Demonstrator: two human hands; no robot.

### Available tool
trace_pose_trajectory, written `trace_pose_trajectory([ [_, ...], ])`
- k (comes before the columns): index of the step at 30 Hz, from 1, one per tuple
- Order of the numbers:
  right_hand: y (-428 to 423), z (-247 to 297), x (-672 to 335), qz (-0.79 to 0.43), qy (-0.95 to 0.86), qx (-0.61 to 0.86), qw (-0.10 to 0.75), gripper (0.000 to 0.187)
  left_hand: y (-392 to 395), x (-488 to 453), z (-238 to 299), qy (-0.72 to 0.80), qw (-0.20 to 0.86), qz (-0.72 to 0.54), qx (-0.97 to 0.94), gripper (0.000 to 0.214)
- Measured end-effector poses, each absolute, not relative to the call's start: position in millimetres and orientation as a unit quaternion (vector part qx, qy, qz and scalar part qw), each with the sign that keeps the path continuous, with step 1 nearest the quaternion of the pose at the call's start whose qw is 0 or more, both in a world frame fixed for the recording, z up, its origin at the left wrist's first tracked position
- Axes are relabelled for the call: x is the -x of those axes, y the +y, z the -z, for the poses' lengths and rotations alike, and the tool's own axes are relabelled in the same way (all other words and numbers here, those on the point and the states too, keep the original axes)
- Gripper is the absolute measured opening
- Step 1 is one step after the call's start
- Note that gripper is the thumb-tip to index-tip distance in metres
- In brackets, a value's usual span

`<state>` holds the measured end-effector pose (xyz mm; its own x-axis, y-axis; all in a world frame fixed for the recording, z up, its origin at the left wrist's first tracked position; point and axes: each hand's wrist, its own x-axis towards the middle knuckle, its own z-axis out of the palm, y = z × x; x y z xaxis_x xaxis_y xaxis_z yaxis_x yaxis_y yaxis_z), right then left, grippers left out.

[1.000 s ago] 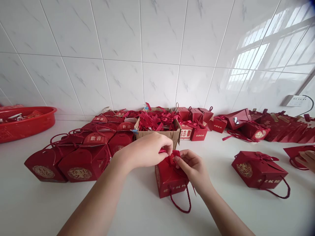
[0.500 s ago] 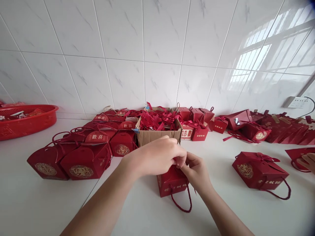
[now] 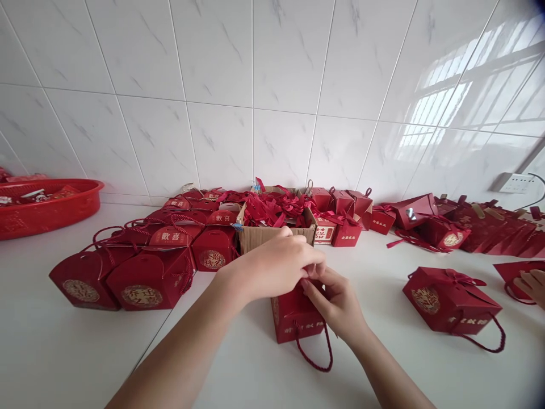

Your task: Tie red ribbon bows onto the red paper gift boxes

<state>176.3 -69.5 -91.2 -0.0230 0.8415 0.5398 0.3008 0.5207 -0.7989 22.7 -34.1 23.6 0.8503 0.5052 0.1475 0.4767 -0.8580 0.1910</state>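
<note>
A small red gift box (image 3: pixel 298 309) with gold lettering stands on the white table in front of me, its twisted cord handle (image 3: pixel 315 363) hanging down the near side. Over its top my left hand (image 3: pixel 276 264) arches, fingers bent and pinched together. Close against it, my right hand (image 3: pixel 340 301) is closed too, thumb and fingertips meeting. Both pinch a red ribbon at the box's top, mostly covered by the fingers. To the right sits another red gift box (image 3: pixel 447 301) with a ribbon bow on it.
A cardboard box (image 3: pixel 276 236) full of red ribbons stands behind my hands. Rows of red gift boxes (image 3: pixel 145 278) fill the left side; a red plastic basket (image 3: pixel 51 213) lies beyond. More boxes (image 3: pixel 347 233) line the tiled wall. Another person's hand (image 3: pixel 532 284) shows at the right edge.
My right fingers have shifted slightly, the thumb now pointing higher at the box's top. The left hand stays nearly in place, and the view has tilted a little.
</note>
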Motion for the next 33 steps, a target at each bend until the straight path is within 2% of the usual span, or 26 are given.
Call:
trace_pose_trajectory([
  [5, -69, 92, -176, -0.327, -0.597, 0.467, 0.565, 0.022, -32, -10, -23, 0.347, 0.068, -0.133, -0.926, 0.028],
  [11, -69, 94, -174, -0.331, -0.582, 0.467, 0.578, 0.022, -26, -1, -22, 0.432, 0.070, -0.054, -0.897, 0.030],
  [13, -69, 94, -173, -0.326, -0.584, 0.465, 0.580, 0.021, -27, -4, -25, 0.426, 0.129, -0.051, -0.894, 0.032],
  [18, -69, 93, -173, -0.319, -0.601, 0.452, 0.577, 0.022, -26, -20, -22, 0.348, 0.353, -0.118, -0.861, 0.038],
  [28, -70, 95, -172, -0.264, -0.639, 0.459, 0.558, 0.027, -23, -30, -15, 0.248, 0.501, -0.228, -0.797, 0.043],
  [30, -69, 95, -172, -0.268, -0.639, 0.458, 0.557, 0.027, -22, -33, -15, 0.232, 0.500, -0.258, -0.793, 0.049],
  [33, -67, 95, -173, -0.265, -0.636, 0.459, 0.561, 0.030, -10, -38, -6, 0.308, 0.397, -0.336, -0.797, 0.056],
])
